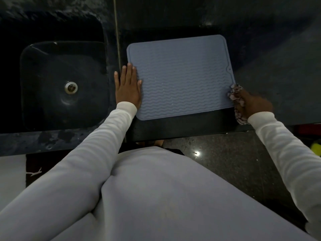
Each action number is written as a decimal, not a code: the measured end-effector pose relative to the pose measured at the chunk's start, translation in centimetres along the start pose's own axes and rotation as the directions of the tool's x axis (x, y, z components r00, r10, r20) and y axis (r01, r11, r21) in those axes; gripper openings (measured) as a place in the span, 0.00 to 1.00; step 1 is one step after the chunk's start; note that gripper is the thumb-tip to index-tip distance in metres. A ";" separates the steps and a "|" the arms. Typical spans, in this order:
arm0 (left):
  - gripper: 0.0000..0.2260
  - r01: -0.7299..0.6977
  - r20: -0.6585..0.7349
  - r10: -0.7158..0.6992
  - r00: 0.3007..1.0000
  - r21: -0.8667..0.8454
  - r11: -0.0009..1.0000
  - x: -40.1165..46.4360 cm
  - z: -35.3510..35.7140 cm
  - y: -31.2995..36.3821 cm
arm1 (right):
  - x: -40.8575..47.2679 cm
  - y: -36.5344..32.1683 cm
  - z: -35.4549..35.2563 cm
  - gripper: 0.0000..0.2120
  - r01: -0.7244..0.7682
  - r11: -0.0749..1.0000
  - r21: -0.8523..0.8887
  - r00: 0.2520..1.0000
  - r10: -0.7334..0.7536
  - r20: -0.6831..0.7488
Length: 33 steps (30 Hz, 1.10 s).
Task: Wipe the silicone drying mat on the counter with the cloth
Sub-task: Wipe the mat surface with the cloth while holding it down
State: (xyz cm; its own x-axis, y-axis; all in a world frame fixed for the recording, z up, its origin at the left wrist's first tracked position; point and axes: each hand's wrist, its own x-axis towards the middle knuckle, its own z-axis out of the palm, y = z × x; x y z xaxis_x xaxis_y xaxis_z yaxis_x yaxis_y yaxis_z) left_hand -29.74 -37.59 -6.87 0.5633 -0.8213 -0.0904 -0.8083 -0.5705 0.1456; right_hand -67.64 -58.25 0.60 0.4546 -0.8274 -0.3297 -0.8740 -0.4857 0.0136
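Your left hand (128, 87) lies flat pinning the thin, floppy mat (180, 77) on the counter (269, 49), likely to slide, while your right hand (250, 103) grips the bunched soft cloth (234, 92) at its right edge.

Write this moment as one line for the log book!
left hand: flat on mat's left edge | right hand: grips cloth at mat's right edge | mat: flat on counter, beside sink

Dark worktop (271, 94), sink (64, 84) sunk in it left of the left hand (128, 86); mat (180, 77) flat between the hands; cloth (238, 103) under the right hand (251, 103).
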 end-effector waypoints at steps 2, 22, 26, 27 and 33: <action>0.26 -0.001 0.002 0.001 1.000 -0.008 1.000 0.0 0.0 0.2 | -0.1 -0.3 -0.2 0.24 -0.037 0.999 -0.003 0.999 0.037 -0.014; 0.25 -0.004 0.001 0.004 1.000 -0.005 1.000 0.4 -0.4 -0.4 | 3.1 -21.7 3.1 0.22 0.425 0.904 0.038 0.856 -0.388 -0.342; 0.26 0.000 0.007 0.000 1.000 0.004 1.000 0.5 -0.4 -0.3 | 3.7 -17.3 1.8 0.19 0.283 0.957 0.064 0.932 -0.259 -0.252; 0.26 0.001 0.009 -0.001 1.000 0.004 1.000 0.4 -0.4 -0.3 | 3.8 -15.9 1.6 0.20 0.223 0.973 0.067 0.959 -0.206 -0.195; 0.26 0.003 0.006 -0.003 1.000 -0.012 1.000 0.5 -0.4 -0.3 | 4.8 -7.5 0.6 0.18 0.001 0.996 0.093 0.982 0.017 -0.189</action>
State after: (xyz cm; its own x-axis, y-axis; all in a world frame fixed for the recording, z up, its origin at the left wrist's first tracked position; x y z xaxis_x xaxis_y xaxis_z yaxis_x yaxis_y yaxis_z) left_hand -29.13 -37.80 -6.53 0.5650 -0.8194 -0.0971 -0.8043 -0.5731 0.1569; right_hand -59.02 -58.46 -1.69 0.4639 -0.8739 -0.1451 -0.8859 -0.4580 -0.0741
